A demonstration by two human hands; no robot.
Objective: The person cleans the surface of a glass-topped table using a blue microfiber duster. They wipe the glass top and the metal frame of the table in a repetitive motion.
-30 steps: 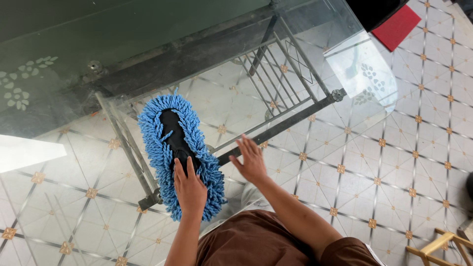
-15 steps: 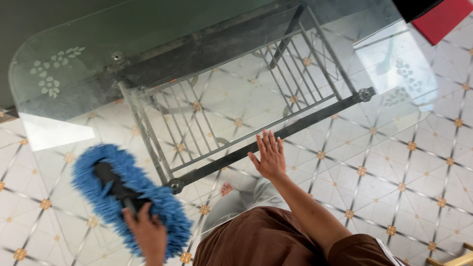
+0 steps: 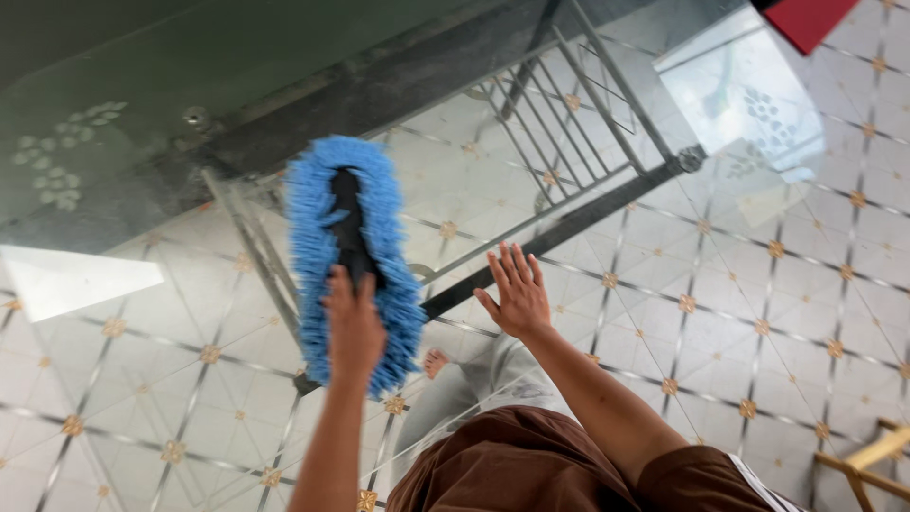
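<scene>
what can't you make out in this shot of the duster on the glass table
Head view only:
- Left hand and blue duster: motion-blurred, so the grip on the black handle is unclear.
- Red thing: cut off by the top edge.
- Wooden frame: cut off at the right corner.
- Right hand: the glass table is clear, so contact is hard to confirm.

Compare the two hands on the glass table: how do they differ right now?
The left hand is closed around the black handle of the blue duster; the right hand holds nothing. The left hand's fingers curl over the grip, while the right hand's fingers are spread, palm flat on the glass table. The left hand looks blurred; the right hand is sharp. Both are bare and reach over the table's near edge.
</scene>
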